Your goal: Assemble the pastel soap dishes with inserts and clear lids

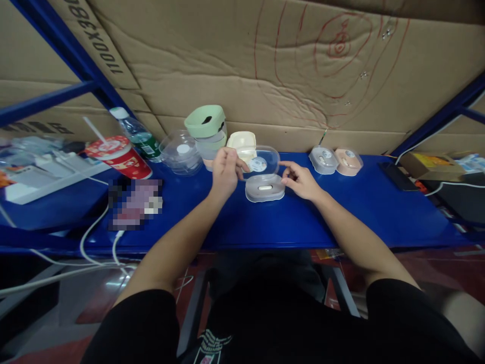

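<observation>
A small clear plastic box (pixel 264 188) with a white oval part in its middle lies on the blue table (pixel 341 217) right in front of me. Behind it a clear lid (pixel 261 162) with a round label stands tilted up. My left hand (pixel 225 172) is curled at the lid's left edge, thumb and fingers pinched there; whether it grips the lid is unclear. My right hand (pixel 301 179) rests at the box's right side, forefinger stretched toward it, fingers loosely apart, holding nothing.
A grey closed box (pixel 323 160) and a pink one (pixel 349 161) sit at the right. A cream box (pixel 242 141), a stack topped by a green lid (pixel 205 123), a clear dome (pixel 181 151), a bottle (pixel 138 134) and a red cup (pixel 119 156) stand behind left. White cables (pixel 91 237) hang off the front edge.
</observation>
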Demonstrator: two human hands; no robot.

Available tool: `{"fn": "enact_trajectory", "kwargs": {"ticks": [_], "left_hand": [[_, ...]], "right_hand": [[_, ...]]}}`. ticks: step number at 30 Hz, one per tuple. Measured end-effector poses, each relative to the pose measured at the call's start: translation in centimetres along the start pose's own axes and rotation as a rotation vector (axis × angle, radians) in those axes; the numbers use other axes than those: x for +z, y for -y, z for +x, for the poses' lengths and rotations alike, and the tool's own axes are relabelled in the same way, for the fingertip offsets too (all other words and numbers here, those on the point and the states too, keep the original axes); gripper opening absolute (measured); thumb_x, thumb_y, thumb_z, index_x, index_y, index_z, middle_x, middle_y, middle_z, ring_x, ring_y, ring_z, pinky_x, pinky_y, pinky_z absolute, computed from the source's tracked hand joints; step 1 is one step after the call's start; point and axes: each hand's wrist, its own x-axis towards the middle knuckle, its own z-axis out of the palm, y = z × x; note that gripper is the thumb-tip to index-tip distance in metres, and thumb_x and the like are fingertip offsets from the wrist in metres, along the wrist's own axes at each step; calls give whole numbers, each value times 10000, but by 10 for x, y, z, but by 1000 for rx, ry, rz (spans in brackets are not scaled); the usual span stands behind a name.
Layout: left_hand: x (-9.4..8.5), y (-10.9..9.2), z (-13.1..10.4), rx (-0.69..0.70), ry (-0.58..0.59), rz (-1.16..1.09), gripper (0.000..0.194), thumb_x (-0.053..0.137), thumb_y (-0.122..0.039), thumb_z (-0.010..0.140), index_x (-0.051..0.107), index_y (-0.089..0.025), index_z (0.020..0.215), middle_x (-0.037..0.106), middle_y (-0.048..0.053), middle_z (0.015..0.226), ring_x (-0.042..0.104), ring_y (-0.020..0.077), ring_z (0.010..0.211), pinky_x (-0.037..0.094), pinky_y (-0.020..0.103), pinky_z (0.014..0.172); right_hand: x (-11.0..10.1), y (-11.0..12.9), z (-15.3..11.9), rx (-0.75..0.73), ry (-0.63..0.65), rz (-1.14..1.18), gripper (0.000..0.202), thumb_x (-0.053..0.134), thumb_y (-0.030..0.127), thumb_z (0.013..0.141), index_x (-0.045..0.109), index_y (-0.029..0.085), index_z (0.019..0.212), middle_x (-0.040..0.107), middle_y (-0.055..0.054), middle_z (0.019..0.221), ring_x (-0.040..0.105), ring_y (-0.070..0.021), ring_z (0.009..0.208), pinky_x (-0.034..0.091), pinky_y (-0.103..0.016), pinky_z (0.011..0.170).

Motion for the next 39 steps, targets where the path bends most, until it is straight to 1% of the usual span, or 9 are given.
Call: {"fn": "enact_trajectory", "kwargs": {"ticks": [2, 5, 8, 10, 14, 19, 23, 29, 39], "left_hand": [[10, 4, -7, -62, 99, 42, 592, 405, -862, 983, 473, -274, 963, 658, -10, 674, 497, 133, 441, 404, 297, 480], [10, 8, -10, -81, 173, 182, 603, 320, -827, 1017, 530, -262, 1000, 706, 20, 747, 564, 151, 528, 463, 311, 559], [2, 9, -8, -15, 273, 429, 607, 330, -743, 1052, 644, -230, 1135, 773, 60, 882, 712, 215, 799, 541, 349, 768], [-3, 7, -7, -18, 361, 645, 613, 379, -720, 1048, 686, -221, 1228, 795, 80, 973, 741, 275, 985, 540, 387, 878], [-4, 4, -5, -62, 482, 933, 683, 434, -805, 988, 734, -222, 1181, 798, 119, 1017, 735, 353, 1055, 538, 420, 878], [-3, 5, -3, -103, 566, 999, 689, 417, -824, 969, 740, -215, 952, 783, 143, 962, 737, 361, 998, 538, 426, 852], [-4, 7, -2, -136, 638, 1024, 682, 429, -834, 957, 694, -228, 793, 772, 142, 896, 746, 358, 989, 538, 417, 851], [-6, 9, -2, -116, 637, 1039, 696, 388, -824, 980, 729, -217, 969, 799, 152, 1001, 750, 367, 1017, 555, 432, 863], [-7, 14, 0, -170, 687, 1022, 650, 367, -724, 1035, 709, -193, 1189, 796, 160, 1188, 737, 351, 1117, 522, 403, 891]], "right_hand": [[2, 4, 0, 27, -56, 36, 692, 561, 850, 936, 717, 209, 1147, 726, -39, 842, 607, -185, 680, 456, -324, 682], [4, 6, 2, 138, -72, 60, 681, 545, 894, 907, 633, 228, 798, 661, -21, 691, 574, -179, 656, 437, -317, 671], [3, 4, 5, 237, -19, 103, 684, 548, 895, 895, 565, 240, 696, 608, -5, 605, 537, -168, 607, 417, -311, 636], [2, 1, 6, 273, -15, 91, 671, 543, 863, 912, 537, 244, 653, 588, -3, 574, 524, -164, 589, 403, -311, 621], [0, -5, 8, 314, 10, -6, 630, 542, 789, 939, 550, 244, 624, 593, -9, 554, 561, -181, 606, 406, -321, 635], [1, -10, 9, 343, 120, -107, 571, 519, 688, 987, 624, 232, 659, 631, -24, 585, 607, -200, 642, 411, -330, 659], [2, -12, 8, 309, 168, -199, 614, 482, 727, 1008, 597, 237, 655, 660, -34, 625, 608, -202, 653, 393, -332, 656], [1, -13, 7, 285, 178, -200, 700, 430, 831, 998, 585, 237, 663, 716, -59, 710, 643, -216, 709, 403, -339, 684], [3, -14, 7, 298, 176, -238, 690, 392, 799, 1025, 615, 231, 703, 747, -63, 751, 678, -222, 752, 415, -329, 692]]}}
